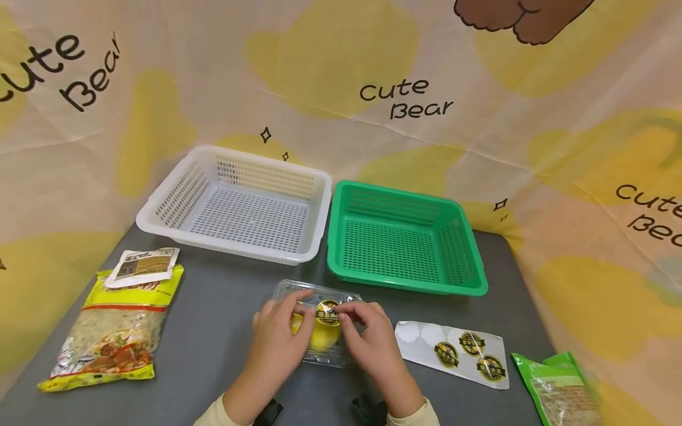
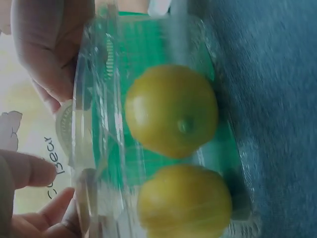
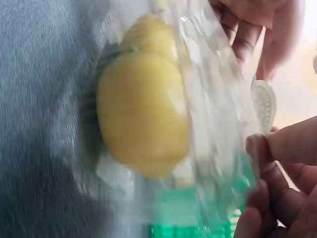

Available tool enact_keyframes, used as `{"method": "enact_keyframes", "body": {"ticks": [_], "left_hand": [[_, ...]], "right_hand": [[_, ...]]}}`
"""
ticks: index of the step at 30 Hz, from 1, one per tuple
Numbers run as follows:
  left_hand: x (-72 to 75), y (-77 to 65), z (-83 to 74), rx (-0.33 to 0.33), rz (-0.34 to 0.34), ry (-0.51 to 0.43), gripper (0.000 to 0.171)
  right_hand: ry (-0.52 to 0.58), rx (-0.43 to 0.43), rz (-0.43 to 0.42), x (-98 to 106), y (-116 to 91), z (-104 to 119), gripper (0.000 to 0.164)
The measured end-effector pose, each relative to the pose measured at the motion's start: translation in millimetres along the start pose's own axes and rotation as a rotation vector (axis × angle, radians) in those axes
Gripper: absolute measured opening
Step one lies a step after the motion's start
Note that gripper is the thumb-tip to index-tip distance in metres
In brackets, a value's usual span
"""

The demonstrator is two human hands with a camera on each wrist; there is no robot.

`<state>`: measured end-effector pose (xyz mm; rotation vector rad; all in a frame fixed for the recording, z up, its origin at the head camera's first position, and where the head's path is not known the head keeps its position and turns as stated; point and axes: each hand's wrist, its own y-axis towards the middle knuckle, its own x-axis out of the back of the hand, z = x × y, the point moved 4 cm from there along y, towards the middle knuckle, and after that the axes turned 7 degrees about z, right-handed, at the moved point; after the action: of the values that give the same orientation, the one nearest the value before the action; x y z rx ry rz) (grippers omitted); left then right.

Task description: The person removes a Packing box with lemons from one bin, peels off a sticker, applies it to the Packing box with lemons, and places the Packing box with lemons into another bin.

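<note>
A clear plastic clamshell box [image 1: 333, 360] with yellow lemons [image 2: 172, 111] inside lies on the table in front of the person. Above its lid is a round black-and-gold sticker [image 1: 327, 312], seen edge-on from its pale back in the right wrist view. The right hand [image 1: 375, 332] pinches the sticker's right edge between thumb and fingertips. On the other side, the left hand [image 1: 281, 334] is over the box's left part, thumb and forefinger apart and close to the sticker's left edge. Part of the box is hidden under both hands.
Behind the box stand a white basket [image 1: 234, 251] and a green basket [image 1: 407, 287]. A sticker sheet [image 1: 426, 352] lies right, near a green packet [image 1: 567, 393]. At left, a small white sachet [image 1: 144, 267] rests on a yellow food bag [image 1: 114, 337].
</note>
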<state>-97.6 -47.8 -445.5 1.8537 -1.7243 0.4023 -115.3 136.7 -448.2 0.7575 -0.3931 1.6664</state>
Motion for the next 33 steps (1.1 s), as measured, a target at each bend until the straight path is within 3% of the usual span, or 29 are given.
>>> {"method": "enact_keyframes", "body": {"ticks": [4,8,14,20,24,28,33], "left_hand": [[0.9,2.2,-1.4,0.01,0.019,0.039,0.024],[0.6,3.3,-2.9,-0.019,-0.008,0.102,0.019],[-2.1,1.9,-4.3,-0.132,-0.09,0.26,0.013],[-6.6,-1.8,-4.5,-0.258,-0.163,0.377,0.014],[-8.8,-3.4,-2.0,-0.3,-0.182,0.416,0.014],[-8.9,-7.9,4.6,-0.302,-0.156,0.421,0.018],[-11.9,-24.8,15.0,-0.309,-0.035,0.434,0.037]], "right_hand": [[-0.075,0.043,-0.014,-8,3,4,0.013],[-0.149,0.095,-0.043,-13,4,9,0.011],[-0.259,0.144,-0.07,-17,5,15,0.011],[-0.356,0.119,-0.063,-21,4,19,0.011],[-0.414,0.089,-0.087,-22,0,18,0.013],[-0.44,0.055,-0.117,-23,-5,16,0.017],[-0.491,0.1,-0.102,-31,-15,16,0.023]]}}
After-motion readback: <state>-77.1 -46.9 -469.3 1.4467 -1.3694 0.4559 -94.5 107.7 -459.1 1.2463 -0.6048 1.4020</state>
